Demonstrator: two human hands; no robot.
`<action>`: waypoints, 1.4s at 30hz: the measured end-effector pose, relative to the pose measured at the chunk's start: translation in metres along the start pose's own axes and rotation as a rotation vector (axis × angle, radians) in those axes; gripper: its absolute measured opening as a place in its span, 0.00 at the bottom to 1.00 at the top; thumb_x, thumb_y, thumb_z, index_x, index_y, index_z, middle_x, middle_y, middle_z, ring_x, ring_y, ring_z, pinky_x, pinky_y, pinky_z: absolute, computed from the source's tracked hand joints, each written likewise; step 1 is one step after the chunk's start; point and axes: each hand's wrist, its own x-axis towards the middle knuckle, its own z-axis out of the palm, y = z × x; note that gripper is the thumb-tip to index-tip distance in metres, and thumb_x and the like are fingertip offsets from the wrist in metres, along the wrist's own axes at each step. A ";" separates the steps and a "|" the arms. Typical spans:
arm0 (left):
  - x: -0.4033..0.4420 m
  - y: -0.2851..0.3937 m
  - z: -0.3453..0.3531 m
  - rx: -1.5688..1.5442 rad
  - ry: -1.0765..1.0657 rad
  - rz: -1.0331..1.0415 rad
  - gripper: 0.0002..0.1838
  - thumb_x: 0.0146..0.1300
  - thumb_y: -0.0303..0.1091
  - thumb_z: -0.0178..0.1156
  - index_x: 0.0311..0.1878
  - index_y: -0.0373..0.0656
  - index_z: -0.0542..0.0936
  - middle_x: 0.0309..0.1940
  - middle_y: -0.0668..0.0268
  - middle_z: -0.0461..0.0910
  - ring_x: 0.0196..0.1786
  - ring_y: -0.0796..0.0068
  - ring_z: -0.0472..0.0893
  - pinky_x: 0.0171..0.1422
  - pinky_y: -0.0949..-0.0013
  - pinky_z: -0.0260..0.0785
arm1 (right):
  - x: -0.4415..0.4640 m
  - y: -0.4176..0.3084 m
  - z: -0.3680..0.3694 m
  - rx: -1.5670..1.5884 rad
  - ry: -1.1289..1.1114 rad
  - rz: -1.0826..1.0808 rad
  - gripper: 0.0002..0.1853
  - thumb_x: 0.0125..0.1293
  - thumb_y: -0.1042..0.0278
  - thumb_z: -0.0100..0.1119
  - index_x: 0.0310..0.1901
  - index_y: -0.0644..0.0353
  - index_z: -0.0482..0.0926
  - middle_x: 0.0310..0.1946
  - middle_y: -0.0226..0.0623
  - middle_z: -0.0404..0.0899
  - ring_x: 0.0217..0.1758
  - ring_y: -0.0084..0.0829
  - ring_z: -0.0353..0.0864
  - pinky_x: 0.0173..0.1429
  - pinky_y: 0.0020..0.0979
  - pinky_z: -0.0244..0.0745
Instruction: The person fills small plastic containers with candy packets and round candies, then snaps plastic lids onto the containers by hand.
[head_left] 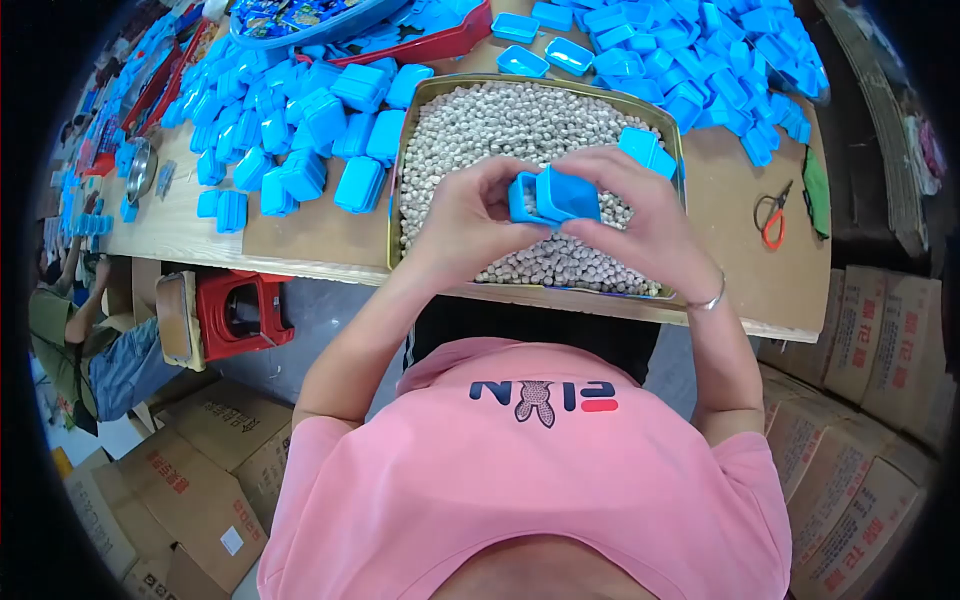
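Note:
Over a shallow rectangular tin tray (540, 78), both hands grip a small blue plastic box (572, 196) whose two halves stand side by side with their open sides up. My left hand (462, 215) pinches the left half between thumb and fingers. The right half is held the same way by my right hand (645, 205), with a bracelet at the wrist. Small pale round pellets (490, 120) fill the tray; their exact kind is unclear. Another blue plastic box (648, 152) lies on the pellets near the tray's right edge.
Closed blue boxes (325, 120) are heaped left of the tray, open blue boxes (690, 60) behind right. Orange-handled scissors (772, 218) lie on the right. Cardboard cartons (850, 440) flank me. A red stool (240, 312) and a seated person (75, 330) are at left.

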 end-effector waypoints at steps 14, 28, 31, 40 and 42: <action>0.006 0.000 0.007 0.133 -0.065 0.177 0.26 0.47 0.13 0.67 0.53 0.36 0.76 0.42 0.62 0.82 0.41 0.77 0.80 0.49 0.76 0.76 | 0.005 -0.008 0.007 -0.303 0.120 -0.341 0.27 0.48 0.79 0.68 0.54 0.58 0.79 0.50 0.35 0.80 0.48 0.35 0.78 0.51 0.32 0.75; 0.023 -0.004 -0.019 0.069 0.132 0.157 0.16 0.50 0.24 0.59 0.45 0.36 0.79 0.28 0.67 0.78 0.28 0.79 0.70 0.33 0.77 0.64 | 0.048 -0.012 0.037 -0.417 0.185 -0.382 0.23 0.50 0.76 0.68 0.51 0.58 0.81 0.49 0.36 0.81 0.45 0.36 0.79 0.49 0.32 0.75; 0.041 -0.015 -0.035 0.033 0.270 0.155 0.13 0.52 0.27 0.57 0.43 0.37 0.79 0.27 0.68 0.77 0.28 0.79 0.70 0.32 0.77 0.63 | 0.097 -0.014 0.019 -0.199 0.068 -0.306 0.18 0.53 0.75 0.67 0.48 0.61 0.82 0.46 0.36 0.82 0.43 0.32 0.79 0.48 0.29 0.75; 0.039 -0.011 -0.037 0.292 0.292 0.231 0.14 0.52 0.25 0.54 0.44 0.38 0.79 0.29 0.67 0.77 0.29 0.79 0.70 0.33 0.77 0.62 | 0.327 0.010 0.020 -0.987 0.280 -0.417 0.07 0.56 0.67 0.60 0.32 0.61 0.83 0.32 0.40 0.84 0.35 0.43 0.80 0.40 0.36 0.76; 0.039 -0.005 -0.037 0.351 0.265 0.245 0.16 0.53 0.23 0.53 0.46 0.38 0.78 0.31 0.68 0.78 0.30 0.81 0.70 0.34 0.80 0.63 | 0.356 0.001 0.027 -1.260 0.097 -0.146 0.10 0.50 0.65 0.63 0.32 0.60 0.84 0.33 0.42 0.84 0.36 0.44 0.81 0.40 0.39 0.77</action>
